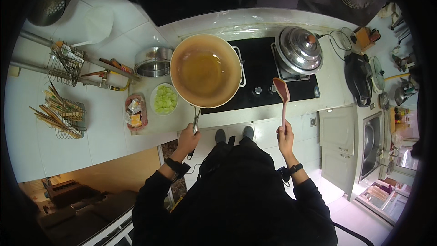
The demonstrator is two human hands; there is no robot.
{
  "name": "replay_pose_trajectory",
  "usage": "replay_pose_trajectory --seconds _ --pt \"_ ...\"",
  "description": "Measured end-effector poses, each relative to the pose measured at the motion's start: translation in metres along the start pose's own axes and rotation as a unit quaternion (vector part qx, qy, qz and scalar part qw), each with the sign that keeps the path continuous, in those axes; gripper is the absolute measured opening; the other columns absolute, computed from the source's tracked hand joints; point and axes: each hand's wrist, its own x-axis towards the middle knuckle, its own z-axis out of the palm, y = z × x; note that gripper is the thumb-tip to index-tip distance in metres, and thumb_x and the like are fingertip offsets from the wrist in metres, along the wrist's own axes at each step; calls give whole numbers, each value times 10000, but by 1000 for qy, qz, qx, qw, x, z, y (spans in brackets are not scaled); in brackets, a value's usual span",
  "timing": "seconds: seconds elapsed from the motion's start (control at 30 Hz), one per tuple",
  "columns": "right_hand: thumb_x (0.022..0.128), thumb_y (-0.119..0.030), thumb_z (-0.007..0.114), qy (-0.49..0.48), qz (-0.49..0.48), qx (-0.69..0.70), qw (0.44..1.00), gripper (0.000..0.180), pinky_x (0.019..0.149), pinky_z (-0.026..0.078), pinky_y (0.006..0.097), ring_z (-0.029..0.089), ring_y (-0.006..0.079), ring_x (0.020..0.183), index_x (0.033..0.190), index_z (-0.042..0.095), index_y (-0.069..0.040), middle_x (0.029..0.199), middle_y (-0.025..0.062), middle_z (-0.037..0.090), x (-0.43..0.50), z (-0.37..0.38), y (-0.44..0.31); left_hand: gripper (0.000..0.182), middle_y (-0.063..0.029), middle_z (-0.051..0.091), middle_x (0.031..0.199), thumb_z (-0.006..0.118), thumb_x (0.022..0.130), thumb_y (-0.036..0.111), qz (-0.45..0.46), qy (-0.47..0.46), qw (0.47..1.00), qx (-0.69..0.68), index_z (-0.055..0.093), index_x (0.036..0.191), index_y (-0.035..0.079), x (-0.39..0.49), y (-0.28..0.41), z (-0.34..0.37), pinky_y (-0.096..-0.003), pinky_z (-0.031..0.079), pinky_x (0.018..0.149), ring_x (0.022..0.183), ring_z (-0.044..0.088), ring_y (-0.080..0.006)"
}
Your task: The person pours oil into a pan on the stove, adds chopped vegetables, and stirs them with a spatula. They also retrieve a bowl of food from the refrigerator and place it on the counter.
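Observation:
My left hand [188, 140] grips the metal handle of a wide tan frying pan [205, 71] above the left side of the cooktop. A thin pool of yellowish oil [205, 70] lies in the pan's bottom. In my right hand [285, 137] is a pink spatula [282, 92], its head raised in front of the right burner and apart from the pan. Just left of the pan, a white plate [153, 106] holds chopped pale green vegetable pieces [165, 99]. Whether the pan touches its burner is hidden beneath it.
A lidded steel pot [299, 51] stands on the right burner of the black glass cooktop [256, 71]. On the left counter are a steel pot [153, 62] and a pink tray [144, 123] of packets. A black electric appliance [357, 79] and a sink [371, 143] lie right.

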Motion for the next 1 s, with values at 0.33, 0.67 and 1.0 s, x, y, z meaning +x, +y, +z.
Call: replay_pose_trajectory --seconds 0.33,0.67,1.0 --pt "1044 -113 503 -19 30 87 996 305 486 438 218 522 73 557 1328 509 -2 799 39 599 8 9 -24 65 -45 550 610 576 890 57 -34 -39 966 -254 537 938 38 76 11 64 -313 441 449 453 543 -148" --pt "1064 -218 519 -10 67 79 995 378 451 410 223 492 68 519 1370 498 3 761 24 571 -4 10 -16 132 -66 590 638 625 865 127 -30 -81 978 -188 555 914 25 113 9 64 -336 459 461 484 564 -154" --pt "1007 -58 464 -32 103 86 990 299 435 393 225 480 70 508 1298 492 2 788 43 562 10 34 -19 156 -36 579 678 628 948 166 -27 -122 972 -199 536 989 47 109 2 49 -303 466 486 538 572 -123"
